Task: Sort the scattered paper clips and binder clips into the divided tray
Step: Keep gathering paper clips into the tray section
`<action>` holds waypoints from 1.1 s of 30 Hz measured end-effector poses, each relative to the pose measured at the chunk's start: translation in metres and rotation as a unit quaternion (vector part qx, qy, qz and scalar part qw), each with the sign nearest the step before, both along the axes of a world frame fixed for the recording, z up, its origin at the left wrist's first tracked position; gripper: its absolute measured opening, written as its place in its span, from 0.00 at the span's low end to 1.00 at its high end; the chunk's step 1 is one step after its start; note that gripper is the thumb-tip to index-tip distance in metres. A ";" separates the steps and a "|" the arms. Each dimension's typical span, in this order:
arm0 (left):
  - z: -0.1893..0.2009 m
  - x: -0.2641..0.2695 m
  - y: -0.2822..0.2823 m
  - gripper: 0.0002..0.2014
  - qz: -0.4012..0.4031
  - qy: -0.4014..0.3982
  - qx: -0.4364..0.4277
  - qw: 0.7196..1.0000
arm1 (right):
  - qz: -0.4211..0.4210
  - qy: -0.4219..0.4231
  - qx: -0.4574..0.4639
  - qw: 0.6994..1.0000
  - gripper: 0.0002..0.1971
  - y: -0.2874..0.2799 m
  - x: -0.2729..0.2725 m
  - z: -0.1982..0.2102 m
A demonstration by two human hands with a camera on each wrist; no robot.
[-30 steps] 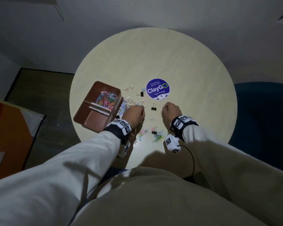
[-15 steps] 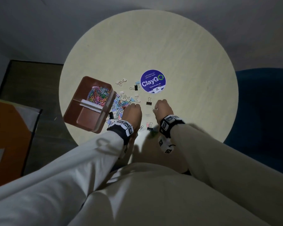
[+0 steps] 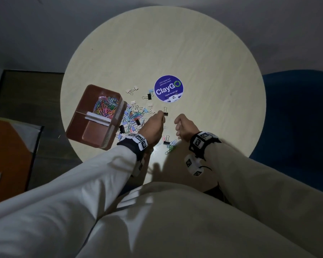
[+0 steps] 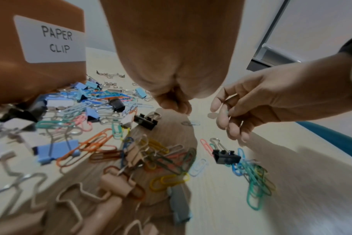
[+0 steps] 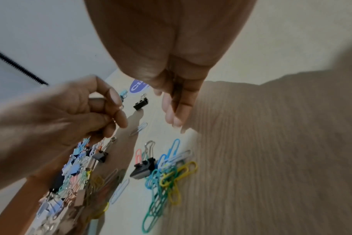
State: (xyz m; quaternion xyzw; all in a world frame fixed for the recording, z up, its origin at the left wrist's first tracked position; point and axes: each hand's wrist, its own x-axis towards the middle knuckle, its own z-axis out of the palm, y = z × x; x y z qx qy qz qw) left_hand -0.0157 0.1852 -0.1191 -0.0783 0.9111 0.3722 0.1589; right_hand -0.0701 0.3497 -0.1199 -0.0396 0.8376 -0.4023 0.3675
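change: over the last second the left grip (image 3: 154, 125) has edged toward the black binder clip (image 3: 165, 113), now just beyond its fingertips; nothing new has reached the tray.
left grip: fingers curled, pinching thin silvery wire; kind of clip unclear.
right grip (image 3: 184, 125): fingers loosely bent, hold uncertain.
tray (image 3: 108, 144): left of the left grip; far compartment holds coloured paper clips (image 3: 105, 107), near compartment shows a bare floor.
scattered clips (image 3: 132, 118): on the counter (image 3: 175, 43), between left grip and tray.

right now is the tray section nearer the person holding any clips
No, in the head view the near section of the brown tray shows only bare bottom, while the coloured paper clips fill the far one.
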 end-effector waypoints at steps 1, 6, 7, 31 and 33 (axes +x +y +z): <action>-0.004 0.000 0.001 0.05 -0.003 0.004 -0.008 1.000 | 0.016 0.016 -0.004 1.000 0.13 0.005 0.003 0.001; -0.025 0.008 0.001 0.08 -0.046 -0.004 -0.099 0.994 | 0.129 0.062 0.033 0.989 0.07 0.021 0.022 -0.009; -0.027 0.009 0.001 0.09 -0.058 -0.001 -0.117 0.991 | 0.176 0.069 0.056 0.980 0.14 0.023 0.028 -0.010; -0.006 0.010 -0.011 0.10 -0.066 -0.047 0.009 0.997 | 0.162 0.093 0.041 0.982 0.04 0.031 0.025 -0.008; -0.008 0.012 -0.004 0.09 -0.068 -0.042 -0.020 0.997 | 0.087 0.063 0.021 0.994 0.06 0.032 0.024 -0.006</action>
